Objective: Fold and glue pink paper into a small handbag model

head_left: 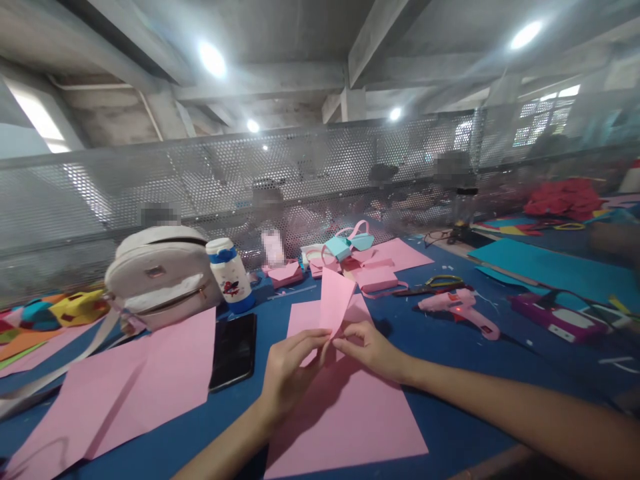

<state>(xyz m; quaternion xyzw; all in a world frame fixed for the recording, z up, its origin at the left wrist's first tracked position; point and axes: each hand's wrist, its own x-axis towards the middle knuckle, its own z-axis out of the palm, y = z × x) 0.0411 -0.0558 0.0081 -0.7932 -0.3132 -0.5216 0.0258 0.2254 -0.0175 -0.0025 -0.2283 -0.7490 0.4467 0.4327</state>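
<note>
Between my two hands stands a folded piece of pink paper (336, 299), its upper end fanning out wider than the pinched lower end. My left hand (296, 365) grips the lower end from the left, thumb and fingers pressed together. From the right, the fingertips of my right hand (373, 348) pinch the same end. Beneath both hands a large pink sheet (350, 427) lies flat on the blue tabletop (450, 413). The exact fold at my fingertips is partly hidden.
Left are pink sheets (165, 380), a black phone (233, 351), a white backpack (163, 277) and a bottle (233, 277). Small pink paper bags (377, 279) stand behind. Right lie scissors (435, 285), a pink glue gun (463, 308), a purple-and-white object (557, 317) and blue sheets (555, 267).
</note>
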